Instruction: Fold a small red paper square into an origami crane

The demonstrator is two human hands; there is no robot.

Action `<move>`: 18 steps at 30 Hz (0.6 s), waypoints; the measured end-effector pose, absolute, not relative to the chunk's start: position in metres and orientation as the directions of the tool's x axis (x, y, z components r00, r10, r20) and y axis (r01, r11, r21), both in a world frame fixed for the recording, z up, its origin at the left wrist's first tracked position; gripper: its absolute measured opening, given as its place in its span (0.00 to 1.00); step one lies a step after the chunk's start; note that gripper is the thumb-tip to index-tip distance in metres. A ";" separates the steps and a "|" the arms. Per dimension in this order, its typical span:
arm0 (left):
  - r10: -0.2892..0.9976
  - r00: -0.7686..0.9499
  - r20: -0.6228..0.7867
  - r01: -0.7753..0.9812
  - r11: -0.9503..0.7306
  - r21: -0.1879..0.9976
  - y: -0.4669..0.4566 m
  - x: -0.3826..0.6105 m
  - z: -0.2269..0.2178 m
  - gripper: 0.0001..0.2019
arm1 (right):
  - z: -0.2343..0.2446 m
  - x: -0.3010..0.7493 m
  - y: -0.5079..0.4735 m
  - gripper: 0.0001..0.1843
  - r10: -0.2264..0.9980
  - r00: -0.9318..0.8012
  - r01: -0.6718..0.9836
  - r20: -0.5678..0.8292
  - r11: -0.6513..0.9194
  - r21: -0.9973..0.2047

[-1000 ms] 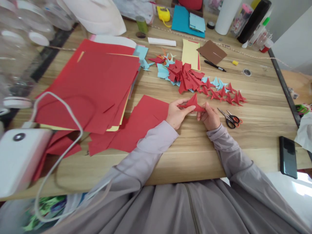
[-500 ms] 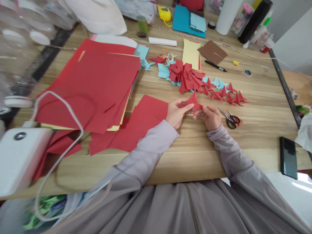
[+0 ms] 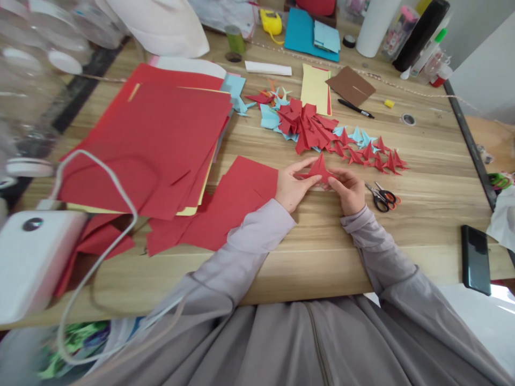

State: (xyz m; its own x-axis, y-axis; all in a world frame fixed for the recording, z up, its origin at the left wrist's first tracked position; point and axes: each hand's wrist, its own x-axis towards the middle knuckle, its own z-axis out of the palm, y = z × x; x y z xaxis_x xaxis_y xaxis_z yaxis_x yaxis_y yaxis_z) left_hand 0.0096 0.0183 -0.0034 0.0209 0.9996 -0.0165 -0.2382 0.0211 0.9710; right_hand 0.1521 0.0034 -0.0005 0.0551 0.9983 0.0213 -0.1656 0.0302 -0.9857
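Between my two hands is a folded red paper piece (image 3: 321, 168), its pointed tip upward. My left hand (image 3: 294, 185) pinches its left side, thumb across the front. On the lower right edge, my right hand (image 3: 348, 188) grips the same paper with thumb and fingers. Just beyond lie a pile of folded red papers (image 3: 306, 124) and a row of small red origami cranes (image 3: 378, 156), with light blue ones (image 3: 362, 135) among them. Red paper sheets (image 3: 241, 198) lie left of my left hand. Black-handled scissors (image 3: 384, 199) rest right of my right hand.
A large stack of red sheets (image 3: 161, 134) covers the left side, near a white power bank (image 3: 36, 257) with a looping cable (image 3: 120, 187). A phone (image 3: 476, 260) lies at the right edge. Further back are a pen (image 3: 355, 108), brown paper (image 3: 351, 86) and a yellow tape measure (image 3: 271, 22).
My right hand has shifted slightly left and its thumb now presses nearer the middle of the folded paper. The paper's right corner is less visible. My left hand stays nearly in place.
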 end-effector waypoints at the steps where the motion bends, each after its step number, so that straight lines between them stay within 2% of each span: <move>1: 1.000 0.021 -0.003 -0.226 0.008 0.974 0.019 0.009 -0.004 0.25 | -0.001 0.152 0.003 0.18 0.998 0.061 -0.147 0.027 0.036 -0.988; 5: 0.997 0.020 0.079 -0.175 -0.075 0.982 0.019 0.008 -0.005 0.20 | -0.001 0.152 0.004 0.17 0.995 0.078 -0.102 0.056 0.064 -0.993; 9: 0.996 0.031 0.085 -0.105 -0.081 0.991 0.019 0.007 -0.005 0.12 | -0.002 0.153 0.005 0.17 0.993 0.083 -0.076 0.079 0.085 -0.993; 14: 0.986 0.130 -0.107 -0.241 0.136 0.961 0.018 0.008 -0.003 0.16 | -0.004 0.156 0.006 0.16 0.991 0.069 -0.059 0.112 0.116 -0.991; 18: 0.975 0.161 -0.151 -0.320 0.196 0.927 0.019 0.007 -0.001 0.17 | -0.005 0.156 0.006 0.14 0.993 0.042 -0.056 0.107 0.109 -0.992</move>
State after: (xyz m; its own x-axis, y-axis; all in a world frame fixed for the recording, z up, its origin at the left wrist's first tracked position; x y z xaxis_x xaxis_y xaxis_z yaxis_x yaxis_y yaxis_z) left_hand 0.0072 0.0186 -0.0005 0.1609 0.9754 -0.1508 -0.3200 0.1961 0.9269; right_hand 0.1564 0.0063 -0.0050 0.0424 0.9934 0.1066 -0.0559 0.1089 -0.9925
